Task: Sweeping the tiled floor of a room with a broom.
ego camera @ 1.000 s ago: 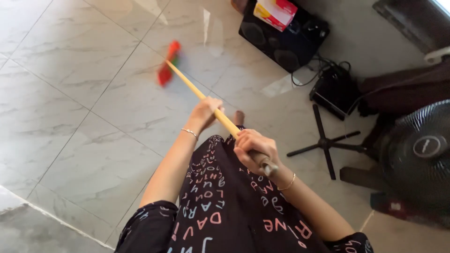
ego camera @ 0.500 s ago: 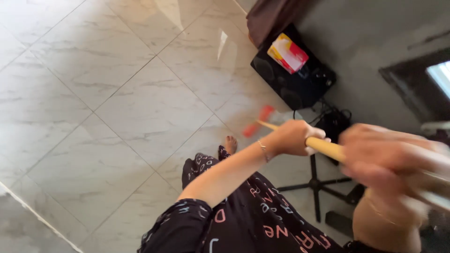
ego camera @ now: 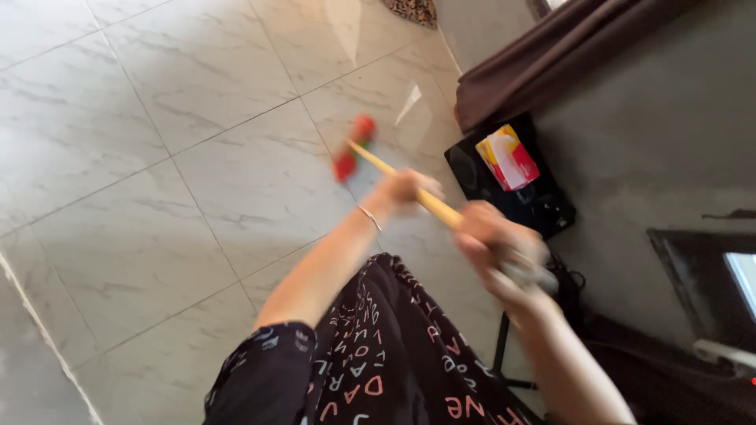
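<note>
Broom w/ yellow stick is lying slanted across centre of frame, its red head down on the tiled floor in upper middle, blurred. Left hand is gripping the stick partway along, fingers wrapped round it, thin bracelet showing at the wrist. Right hand is holding the stick's near end, right of centre; heavy blur, but fingers are reading as curled tight round the handle. Both arms are reaching up from bottom of frame over a black garment w/ coloured lettering.

Floor is pale marble-look tile w/ grey grout lines, filling the left & upper left. Black box-shaped appliance is sitting by the grey wall at right of centre, w/ a red, yellow & white carton lying on top. Dark brown curtain is hanging at upper right. Black stand legs are showing at lower right, partly hidden by the right arm.
</note>
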